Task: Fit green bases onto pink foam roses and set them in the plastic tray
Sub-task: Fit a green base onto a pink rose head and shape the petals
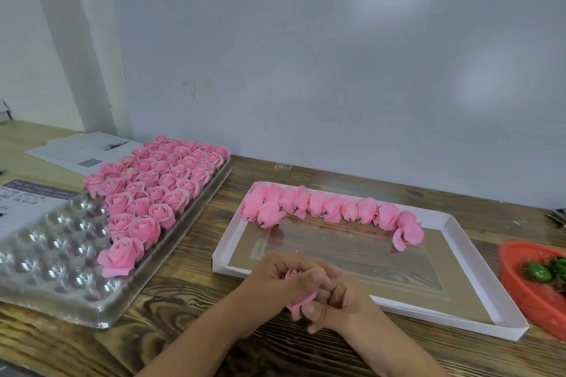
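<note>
Both hands meet over the table's front middle around one pink foam rose (298, 300). My left hand (275, 281) wraps its fingers over the top of the flower. My right hand (340, 300) pinches it from the right and below; petals stick out under the fingers. Any green base on it is hidden. The clear plastic tray (61, 257) lies at the left, its far part filled with several upright pink roses (153, 190). Several loose roses (330, 208) lie in a row in the white box lid (477, 257). Green bases (540, 272) sit in an orange basket (526, 294) at the right edge.
Printed papers (82, 150) and a lined sheet (24, 208) lie at the back left on the wooden table (190, 337). A white wall panel (306, 70) stands close behind the table. The tray's near cells show bare plastic.
</note>
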